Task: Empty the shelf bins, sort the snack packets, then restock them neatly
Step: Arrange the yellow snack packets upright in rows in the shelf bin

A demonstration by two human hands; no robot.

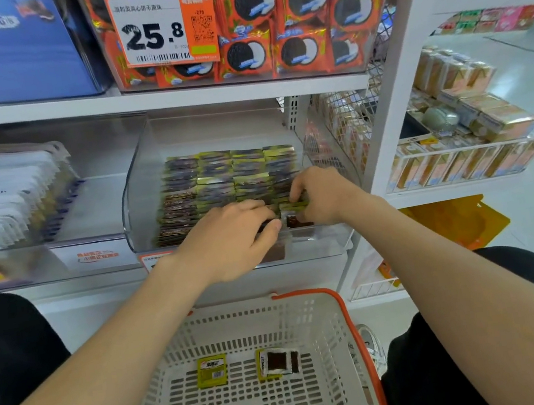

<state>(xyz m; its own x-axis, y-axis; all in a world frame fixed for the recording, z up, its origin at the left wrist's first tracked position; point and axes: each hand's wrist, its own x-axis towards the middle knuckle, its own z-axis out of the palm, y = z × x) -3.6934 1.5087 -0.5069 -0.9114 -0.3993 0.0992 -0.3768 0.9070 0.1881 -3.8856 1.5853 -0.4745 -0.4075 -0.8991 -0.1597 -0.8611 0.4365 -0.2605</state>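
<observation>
Both your hands are inside the clear bin [139, 193] on the middle shelf, working at the front of the snack packets [216, 175]. Your left hand [229, 239] is curled over the front packets with the thumb pressed against them, so it grips a small bunch. Your right hand [321, 194] pinches the tops of the packets in the row on the right side. I think you are on the putting-back step and close to the end of it, because the bin looks nearly full and tidy while the white basket [310, 313] by your knees holds very little. Next, you need to push the front packets up straight and snug, let go gently so they do not tip, then reach down for what is in the basket. Each one should go in the row that matches its colour. Now the count: four rows of packets run from front to back in the bin, but the packets in each row are too many and too blurry to count. Two packets lie flat in the basket, one yellow packet [212, 371] and one brown packet [279, 361], near each other but not touching.
</observation>
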